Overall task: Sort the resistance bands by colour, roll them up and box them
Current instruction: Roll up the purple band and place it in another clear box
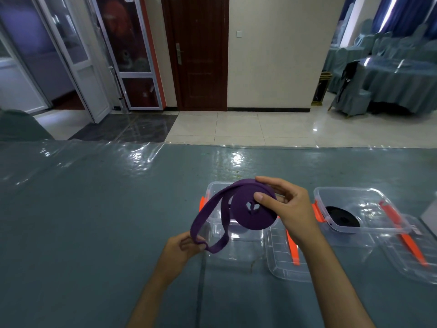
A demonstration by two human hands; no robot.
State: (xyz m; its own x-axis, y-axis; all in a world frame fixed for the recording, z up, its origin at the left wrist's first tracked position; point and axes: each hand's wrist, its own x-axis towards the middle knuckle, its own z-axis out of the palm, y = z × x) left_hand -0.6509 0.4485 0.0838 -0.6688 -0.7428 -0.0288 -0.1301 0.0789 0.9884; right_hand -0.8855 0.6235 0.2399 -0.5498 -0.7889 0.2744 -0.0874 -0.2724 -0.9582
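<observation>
Teal table (94, 221), two clear boxes (390, 223), lids (279, 268)

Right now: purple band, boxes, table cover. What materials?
Purple band: matte, looks like rubber or latex; bends limply in a loose loop. Boxes: clear glossy hard plastic, see-through walls, orange clips. Table cover: transparent shiny film, probably vinyl, wrinkled with glare, over teal cloth.

Banquet hall: draped round table (399, 74), covered chairs (352, 100), tiled floor (260, 129).
</observation>
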